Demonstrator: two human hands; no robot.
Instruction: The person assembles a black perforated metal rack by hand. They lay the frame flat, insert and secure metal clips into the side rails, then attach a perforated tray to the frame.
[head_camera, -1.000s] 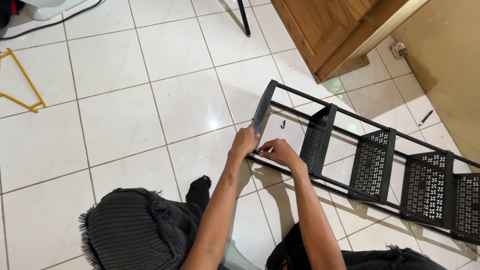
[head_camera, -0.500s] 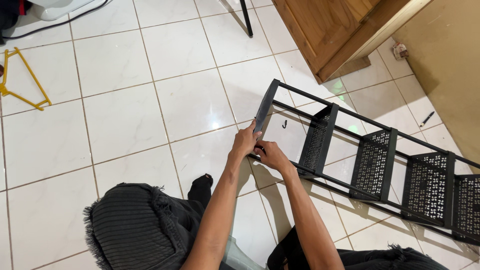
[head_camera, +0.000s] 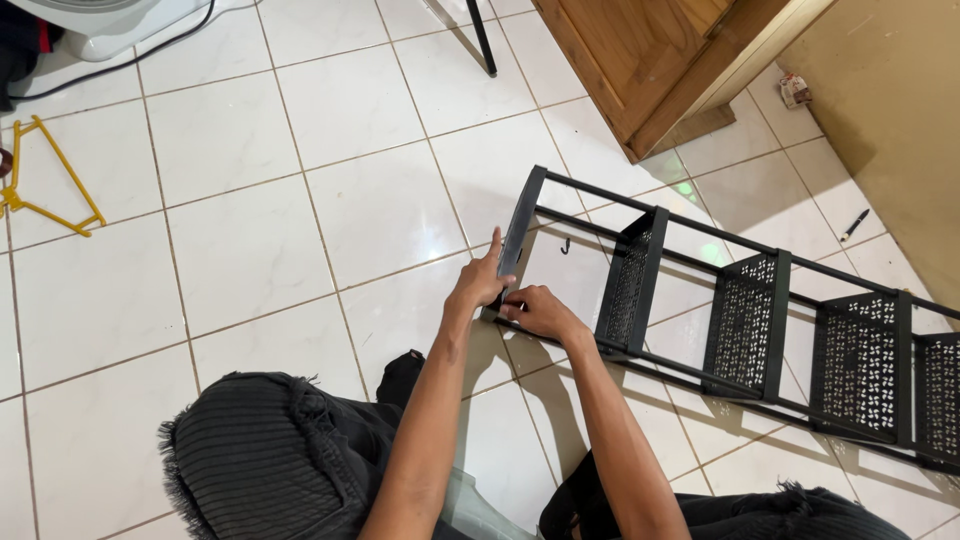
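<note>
Both hands meet at the rack's (head_camera: 740, 290) near end, left hand (head_camera: 480, 282) gripping the end bar, right hand (head_camera: 540, 312) pinching the corner, rack running rightward.

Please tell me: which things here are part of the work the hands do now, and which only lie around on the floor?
In the work:
- black rack, lying on its side
- its end panel, touched by the left hand
- right hand at the rack's near corner
- small black hook on the tile inside the frame, possibly

Lying about:
- yellow hanger
- pen
- wrapper by the wall
- cable
</note>
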